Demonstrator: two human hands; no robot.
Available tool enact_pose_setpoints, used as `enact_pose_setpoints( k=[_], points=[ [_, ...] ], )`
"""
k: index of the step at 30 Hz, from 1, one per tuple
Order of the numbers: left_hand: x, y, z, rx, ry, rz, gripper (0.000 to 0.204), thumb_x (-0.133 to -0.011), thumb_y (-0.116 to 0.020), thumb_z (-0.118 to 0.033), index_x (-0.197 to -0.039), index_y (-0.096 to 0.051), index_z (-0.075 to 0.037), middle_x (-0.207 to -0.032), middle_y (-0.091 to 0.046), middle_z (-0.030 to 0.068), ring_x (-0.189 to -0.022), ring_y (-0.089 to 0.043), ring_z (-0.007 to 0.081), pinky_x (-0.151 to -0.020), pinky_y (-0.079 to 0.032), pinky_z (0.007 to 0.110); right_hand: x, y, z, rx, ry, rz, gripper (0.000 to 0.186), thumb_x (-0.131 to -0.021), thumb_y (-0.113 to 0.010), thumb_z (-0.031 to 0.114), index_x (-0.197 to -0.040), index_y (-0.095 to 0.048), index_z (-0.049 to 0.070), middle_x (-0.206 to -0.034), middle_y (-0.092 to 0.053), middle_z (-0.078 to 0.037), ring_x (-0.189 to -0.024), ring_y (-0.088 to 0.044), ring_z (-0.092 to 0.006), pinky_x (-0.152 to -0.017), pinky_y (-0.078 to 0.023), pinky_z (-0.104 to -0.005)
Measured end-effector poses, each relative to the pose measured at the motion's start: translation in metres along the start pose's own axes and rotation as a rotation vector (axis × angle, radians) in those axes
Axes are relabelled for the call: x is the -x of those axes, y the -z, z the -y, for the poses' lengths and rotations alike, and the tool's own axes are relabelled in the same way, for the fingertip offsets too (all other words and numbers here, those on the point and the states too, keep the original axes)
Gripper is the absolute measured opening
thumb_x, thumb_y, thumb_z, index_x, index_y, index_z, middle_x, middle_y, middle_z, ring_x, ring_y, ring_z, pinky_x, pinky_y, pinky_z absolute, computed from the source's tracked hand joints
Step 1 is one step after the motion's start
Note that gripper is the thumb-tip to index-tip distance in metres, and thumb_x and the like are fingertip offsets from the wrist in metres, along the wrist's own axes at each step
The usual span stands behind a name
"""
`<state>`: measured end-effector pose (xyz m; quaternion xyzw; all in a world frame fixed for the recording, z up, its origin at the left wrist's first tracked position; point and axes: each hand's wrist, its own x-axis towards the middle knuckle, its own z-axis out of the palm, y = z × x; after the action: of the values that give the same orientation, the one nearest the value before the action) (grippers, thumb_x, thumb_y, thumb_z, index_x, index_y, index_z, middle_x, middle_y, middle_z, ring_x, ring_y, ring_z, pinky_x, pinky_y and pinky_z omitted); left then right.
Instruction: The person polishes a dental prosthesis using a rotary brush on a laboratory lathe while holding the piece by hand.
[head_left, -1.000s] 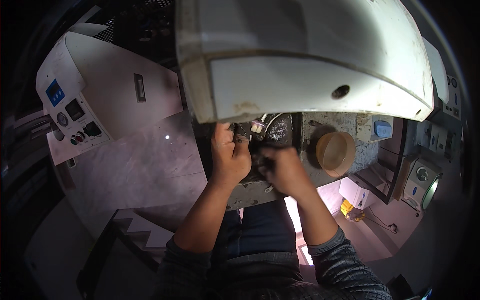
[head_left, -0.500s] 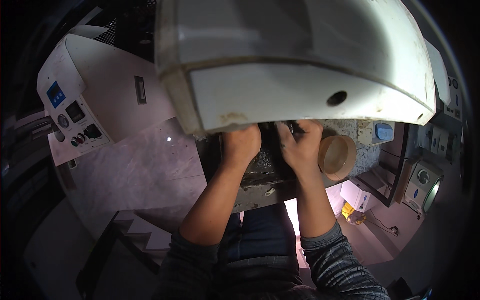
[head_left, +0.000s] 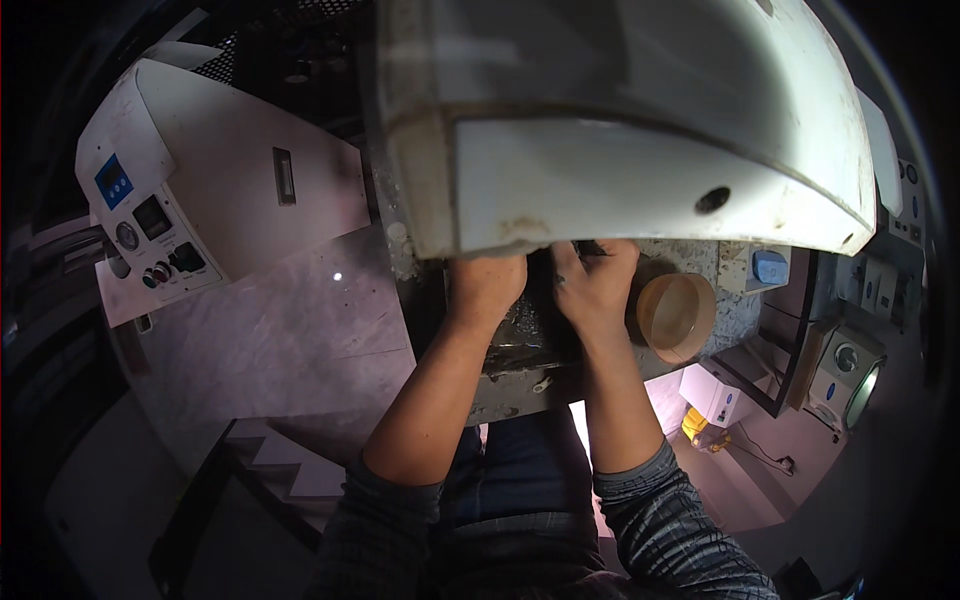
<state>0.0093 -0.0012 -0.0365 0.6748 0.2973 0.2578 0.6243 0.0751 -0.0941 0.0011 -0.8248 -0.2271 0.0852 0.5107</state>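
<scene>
Both my hands reach over the dark, wet-looking work surface (head_left: 520,335) of a bench, just under the front edge of a white machine hood (head_left: 600,190). My left hand (head_left: 488,288) is turned knuckles up, and its fingertips are hidden beneath the hood. Beside it, a little to the right, my right hand (head_left: 598,290) has its thumb and fingers curled in. Something dark shows at those fingers, too shadowed to name. A round tan bowl (head_left: 676,318) stands right of my right hand. A small pale piece (head_left: 542,385) lies on the bench's near edge.
At the right of the bench is a blue block (head_left: 769,266) on a pale holder. A white machine with a control panel (head_left: 160,235) stands at the left. Lower right, a white box (head_left: 712,395) sits near a yellow item (head_left: 702,430) and a cable.
The hood's left edge appears further right, baring more of the bench and the left machine. My right hand has shifted slightly left; my left hand stays nearly in place.
</scene>
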Motion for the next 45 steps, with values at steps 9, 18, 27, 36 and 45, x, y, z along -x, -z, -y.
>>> enact_pose_setpoints(
  k=[9,18,27,36,45],
  points=[
    [0.0,0.004,-0.007,-0.024,-0.041,-0.01,0.035,-0.079,-0.046,0.013,-0.113,-0.054,0.012,-0.108,-0.062,0.015,-0.101,-0.058,0.0193,-0.09,-0.043,0.03,0.002,-0.001,-0.001,-0.026,0.002,-0.016,0.016,-0.074,-0.064,0.0,-0.089,-0.067,-0.004,-0.08,-0.067,-0.017,-0.07,-0.066,-0.0216,-0.068,-0.05,-0.0301],
    [0.023,-0.012,-0.021,0.304,0.178,-0.142,0.034,-0.079,-0.045,0.014,-0.112,-0.05,0.006,-0.086,-0.059,0.0059,-0.065,-0.051,0.0055,-0.052,-0.036,0.022,0.0,0.02,0.021,0.181,0.065,0.024,0.01,-0.074,-0.063,0.002,-0.083,-0.064,-0.003,-0.072,-0.06,-0.019,-0.066,-0.061,-0.0362,-0.062,-0.048,-0.0371],
    [0.007,-0.012,-0.015,0.314,0.216,-0.15,0.041,-0.077,-0.043,0.016,-0.116,-0.052,0.005,-0.099,-0.061,0.0087,-0.081,-0.058,0.0079,-0.066,-0.043,0.02,-0.016,0.015,0.019,0.142,0.017,0.069,0.015,-0.073,-0.062,0.0,-0.087,-0.066,-0.002,-0.075,-0.062,-0.019,-0.072,-0.064,-0.036,-0.067,-0.05,-0.036],
    [-0.002,0.007,-0.018,0.085,0.136,0.024,0.038,-0.08,-0.045,0.017,-0.116,-0.051,0.008,-0.102,-0.063,0.013,-0.084,-0.06,0.0102,-0.07,-0.046,0.022,-0.008,0.013,0.022,0.151,0.022,0.073,0.016,-0.075,-0.063,0.0,-0.091,-0.067,-0.003,-0.082,-0.066,-0.018,-0.076,-0.068,-0.0299,-0.07,-0.051,-0.0339],
    [-0.013,0.014,-0.016,0.241,0.166,0.043,0.046,-0.074,-0.044,0.018,-0.119,-0.05,0.005,-0.108,-0.064,0.0186,-0.106,-0.062,0.0269,-0.092,-0.047,0.034,0.003,-0.001,0.012,0.063,-0.002,0.0,0.02,-0.075,-0.065,-0.002,-0.095,-0.069,-0.003,-0.085,-0.069,-0.016,-0.077,-0.068,-0.0232,-0.074,-0.051,-0.0303]
  ],
)
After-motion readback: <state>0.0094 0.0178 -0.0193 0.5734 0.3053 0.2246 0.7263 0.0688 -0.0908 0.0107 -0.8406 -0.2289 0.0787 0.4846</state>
